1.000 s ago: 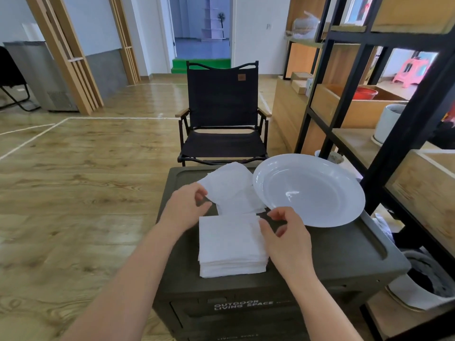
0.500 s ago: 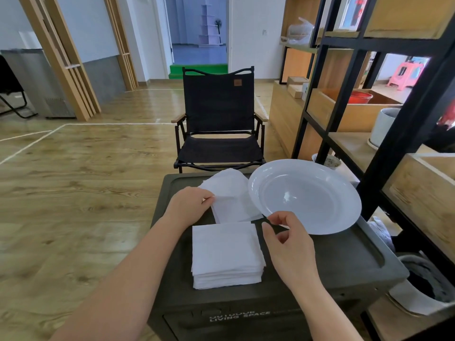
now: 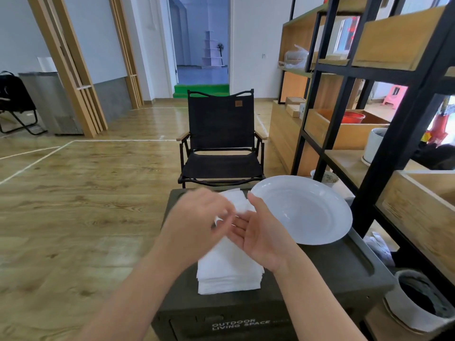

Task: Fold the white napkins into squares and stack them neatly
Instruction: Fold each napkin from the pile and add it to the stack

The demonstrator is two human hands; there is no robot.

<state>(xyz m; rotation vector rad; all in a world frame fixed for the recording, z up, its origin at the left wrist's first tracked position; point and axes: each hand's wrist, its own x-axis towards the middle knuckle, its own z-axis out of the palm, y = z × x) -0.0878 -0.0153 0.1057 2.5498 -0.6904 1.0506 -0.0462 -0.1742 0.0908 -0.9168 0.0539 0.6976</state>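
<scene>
A stack of folded white napkins (image 3: pixel 229 271) lies on the dark green box lid (image 3: pixel 332 264), near its front. Above it, my left hand (image 3: pixel 197 217) is blurred by motion and pinches a loose white napkin (image 3: pixel 237 200), which shows between my two hands. My right hand (image 3: pixel 261 232) is held up beside it, palm turned left and fingers spread, close to the napkin's lower edge. Both hands cover the far part of the stack. A large white plate (image 3: pixel 305 207) rests on the right of the lid.
A black folding chair (image 3: pixel 221 143) stands just behind the box. A black metal shelf with wooden crates (image 3: pixel 369 134) runs along the right side. White pots (image 3: pixel 418 301) sit on the floor at the lower right. Wooden floor stretches to the left.
My left hand has lifted the loose napkin off the lid and swung it toward the middle. My right hand left the stack's corner, rose and opened beside the napkin.
</scene>
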